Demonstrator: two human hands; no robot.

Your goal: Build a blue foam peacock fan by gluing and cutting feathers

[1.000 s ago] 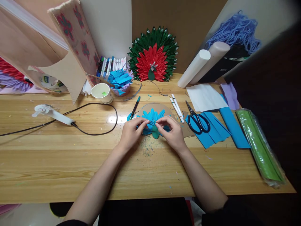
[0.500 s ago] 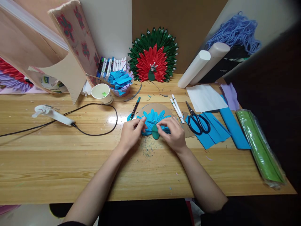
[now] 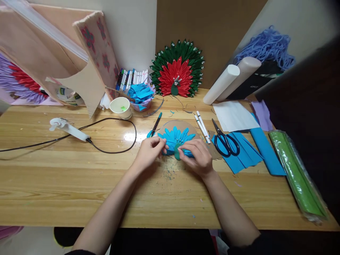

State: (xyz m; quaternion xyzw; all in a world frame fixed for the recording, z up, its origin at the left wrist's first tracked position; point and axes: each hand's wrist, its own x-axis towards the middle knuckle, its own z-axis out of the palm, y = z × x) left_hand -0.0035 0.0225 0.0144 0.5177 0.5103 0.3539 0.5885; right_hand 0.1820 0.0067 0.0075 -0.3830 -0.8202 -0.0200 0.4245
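Note:
A half-round cardboard base (image 3: 186,126) lies on the wooden table (image 3: 79,177), covered with a fan of blue paper petals (image 3: 175,136) around a small dark green oval body (image 3: 176,155). My left hand (image 3: 150,151) rests at the fan's left edge, fingers curled and pinched on the blue petals. On the fan's lower right side sits my right hand (image 3: 198,157), fingertips pressed together on the petals beside the green oval.
A finished red-and-green paper peacock (image 3: 177,72) leans on the back wall. Scissors (image 3: 224,140) lie on blue paper sheets (image 3: 244,152). Also here: a glue gun (image 3: 69,129) with its black cord, a paper cup (image 3: 121,107), markers (image 3: 131,76), white rolls (image 3: 228,81), green wrapped paper (image 3: 297,173).
The camera view has shifted slightly down and right. My right hand has moved lower over the fan's right side; my left hand stays at the left edge.

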